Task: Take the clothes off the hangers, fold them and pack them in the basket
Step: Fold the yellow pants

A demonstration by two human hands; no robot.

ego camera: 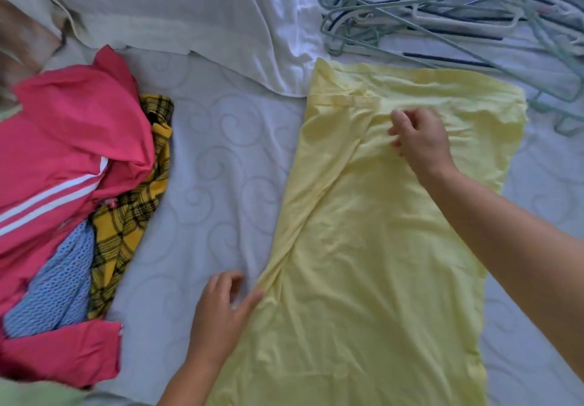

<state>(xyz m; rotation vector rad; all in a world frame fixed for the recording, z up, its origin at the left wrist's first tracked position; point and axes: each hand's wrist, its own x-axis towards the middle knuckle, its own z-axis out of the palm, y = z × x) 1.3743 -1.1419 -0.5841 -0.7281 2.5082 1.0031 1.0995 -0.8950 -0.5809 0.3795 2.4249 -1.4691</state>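
Note:
A pale yellow garment [363, 247] lies spread on the white patterned mattress [208, 159], its left side folded inward along a long crease. My right hand [418, 138] rests on its upper part near the neckline, fingers curled and pinching the fabric. My left hand [226, 309] is at the garment's lower left edge, thumb touching the folded crease, fingers loosely bent over the mattress. A pile of empty pale green and white hangers [442, 10] lies at the top right. No basket is in view.
A heap of clothes sits at the left: a pink jacket with white stripes [63, 140], a yellow plaid piece [136, 203] and a blue knit [53, 282]. A white sheet [221, 19] lies bunched at the top centre.

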